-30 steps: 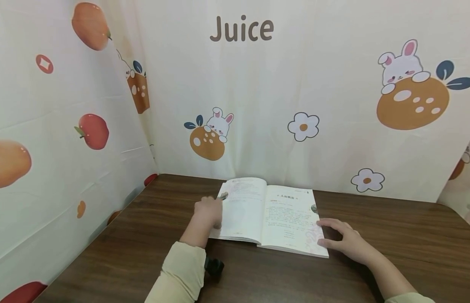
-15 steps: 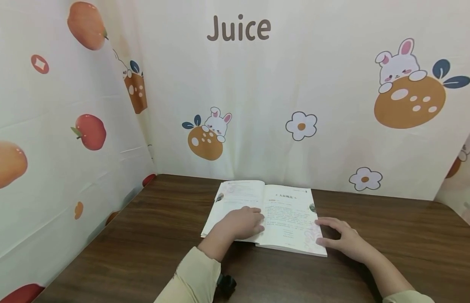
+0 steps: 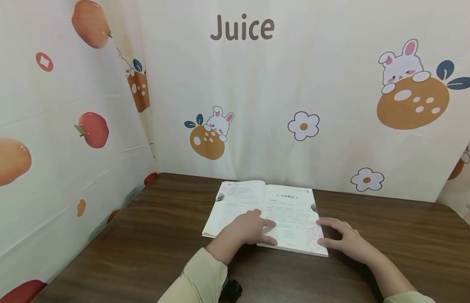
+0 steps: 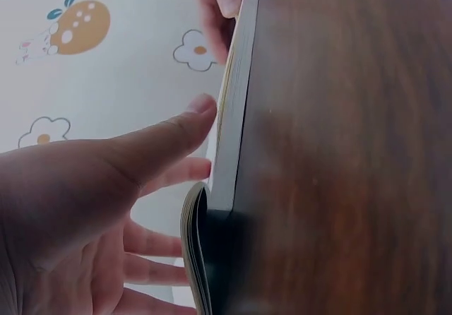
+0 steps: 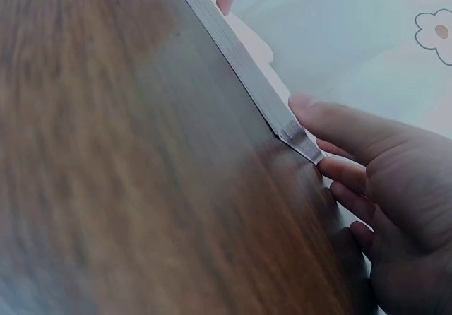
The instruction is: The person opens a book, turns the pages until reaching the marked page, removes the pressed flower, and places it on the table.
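Observation:
An open book (image 3: 292, 206) with printed pages lies flat on the dark wooden table. My left hand (image 3: 247, 229) rests across it near the spine, with fingers spread; in the left wrist view its thumb (image 4: 201, 110) extends over the page block and the other fingers stay straight. The left half's page edges (image 4: 194, 244) curve upward there. At the book's right edge, my right hand (image 3: 345, 242) grips the side. In the right wrist view the thumb (image 5: 304, 107) lies at the top page while the fingers (image 5: 342, 170) meet the outer edge below it.
The brown wood table (image 3: 144, 248) runs back to a pale curtain (image 3: 257, 84) printed with fruit, rabbits, flowers and "Juice". A second curtain side (image 3: 53, 168) borders the left. A small black device (image 3: 232, 290) sits by my left wrist.
My left hand has moved from the left page's outer edge rightward to the spine, its fingers now spread. The left page lies flatter. The right hand has kept its place.

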Action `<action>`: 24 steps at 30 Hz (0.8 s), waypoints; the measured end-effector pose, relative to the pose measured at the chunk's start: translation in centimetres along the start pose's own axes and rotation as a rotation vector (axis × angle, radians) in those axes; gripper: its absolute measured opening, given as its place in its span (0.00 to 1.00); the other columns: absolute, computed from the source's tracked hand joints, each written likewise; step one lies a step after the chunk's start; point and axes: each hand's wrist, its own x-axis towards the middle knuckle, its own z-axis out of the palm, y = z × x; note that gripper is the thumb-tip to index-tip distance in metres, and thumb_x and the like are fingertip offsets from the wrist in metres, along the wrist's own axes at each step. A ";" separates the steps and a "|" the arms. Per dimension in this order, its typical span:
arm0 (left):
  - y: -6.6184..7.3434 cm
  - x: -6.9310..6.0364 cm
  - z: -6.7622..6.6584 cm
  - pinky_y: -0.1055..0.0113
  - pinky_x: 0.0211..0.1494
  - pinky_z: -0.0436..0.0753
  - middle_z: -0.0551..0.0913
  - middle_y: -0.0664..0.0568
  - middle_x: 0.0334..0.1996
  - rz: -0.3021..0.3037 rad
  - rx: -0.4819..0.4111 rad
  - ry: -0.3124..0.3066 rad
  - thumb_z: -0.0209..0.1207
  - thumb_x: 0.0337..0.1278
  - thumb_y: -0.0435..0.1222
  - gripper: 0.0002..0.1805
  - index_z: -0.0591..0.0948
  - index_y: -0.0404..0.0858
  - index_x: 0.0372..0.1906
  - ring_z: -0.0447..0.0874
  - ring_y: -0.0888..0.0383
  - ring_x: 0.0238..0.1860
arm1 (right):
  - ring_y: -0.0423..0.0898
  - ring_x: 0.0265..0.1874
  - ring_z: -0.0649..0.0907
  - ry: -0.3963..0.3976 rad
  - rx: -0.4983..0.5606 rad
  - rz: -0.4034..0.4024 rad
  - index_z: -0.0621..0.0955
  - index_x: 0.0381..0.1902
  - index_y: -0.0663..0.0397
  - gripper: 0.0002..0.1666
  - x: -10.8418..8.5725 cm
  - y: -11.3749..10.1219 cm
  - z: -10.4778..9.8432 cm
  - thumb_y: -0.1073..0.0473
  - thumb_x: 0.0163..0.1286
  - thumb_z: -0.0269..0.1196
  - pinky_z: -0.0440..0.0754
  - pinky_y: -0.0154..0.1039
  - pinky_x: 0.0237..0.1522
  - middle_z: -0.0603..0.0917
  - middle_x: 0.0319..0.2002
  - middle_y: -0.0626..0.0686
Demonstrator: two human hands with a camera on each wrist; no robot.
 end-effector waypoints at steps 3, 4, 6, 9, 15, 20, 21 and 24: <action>0.2 -0.1 0.1 0.61 0.52 0.72 0.72 0.48 0.57 -0.016 -0.011 0.000 0.58 0.43 0.66 0.34 0.74 0.61 0.59 0.70 0.53 0.54 | 0.65 0.61 0.59 -0.022 0.025 -0.021 0.73 0.59 0.44 0.34 -0.1 0.1 -0.2 0.44 0.54 0.67 0.55 0.70 0.49 0.67 0.62 0.60; 0.2 -0.1 0.1 0.61 0.52 0.72 0.72 0.48 0.57 -0.019 -0.016 0.001 0.58 0.41 0.66 0.35 0.74 0.61 0.59 0.70 0.53 0.54 | 0.65 0.61 0.58 -0.030 0.036 -0.030 0.73 0.59 0.44 0.34 -0.1 0.1 -0.3 0.45 0.54 0.68 0.55 0.70 0.49 0.67 0.62 0.60; 0.3 -0.2 0.1 0.61 0.51 0.72 0.71 0.48 0.57 -0.019 -0.022 0.004 0.59 0.39 0.67 0.37 0.74 0.61 0.59 0.70 0.53 0.53 | 0.65 0.61 0.58 -0.046 0.059 -0.049 0.73 0.59 0.46 0.35 -0.2 0.2 -0.4 0.47 0.53 0.69 0.56 0.70 0.49 0.66 0.63 0.61; 0.3 -0.3 0.1 0.61 0.49 0.73 0.72 0.48 0.56 -0.014 -0.015 0.013 0.60 0.35 0.68 0.39 0.74 0.60 0.59 0.71 0.54 0.51 | 0.65 0.61 0.58 -0.057 0.071 -0.070 0.74 0.58 0.48 0.35 -0.2 0.2 -0.4 0.48 0.52 0.69 0.56 0.70 0.49 0.66 0.63 0.62; 0.4 -0.2 0.1 0.61 0.46 0.74 0.73 0.49 0.53 -0.018 0.001 0.032 0.59 0.33 0.70 0.40 0.75 0.60 0.58 0.71 0.54 0.48 | 0.65 0.61 0.60 -0.019 0.021 -0.061 0.76 0.57 0.46 0.33 -0.2 0.1 -0.2 0.45 0.53 0.69 0.57 0.70 0.48 0.69 0.61 0.59; 0.6 0.0 0.4 0.62 0.42 0.74 0.74 0.49 0.49 -0.020 0.010 0.056 0.58 0.32 0.71 0.40 0.76 0.60 0.57 0.70 0.55 0.44 | 0.64 0.59 0.62 0.024 0.003 -0.059 0.77 0.55 0.47 0.32 -0.2 -0.1 0.1 0.44 0.53 0.68 0.55 0.68 0.48 0.71 0.59 0.59; 0.6 0.0 0.4 0.62 0.41 0.74 0.74 0.49 0.48 -0.018 0.012 0.060 0.58 0.32 0.71 0.40 0.76 0.60 0.57 0.70 0.55 0.43 | 0.63 0.59 0.62 0.030 0.004 -0.060 0.77 0.54 0.48 0.31 -0.2 -0.2 0.2 0.44 0.53 0.68 0.54 0.68 0.48 0.71 0.59 0.59; 0.6 0.1 0.5 0.62 0.42 0.74 0.74 0.48 0.48 -0.020 0.010 0.063 0.57 0.33 0.71 0.39 0.77 0.60 0.56 0.70 0.54 0.43 | 0.63 0.58 0.62 0.047 0.006 -0.065 0.77 0.53 0.48 0.31 -0.1 -0.2 0.3 0.44 0.53 0.68 0.53 0.67 0.48 0.72 0.58 0.59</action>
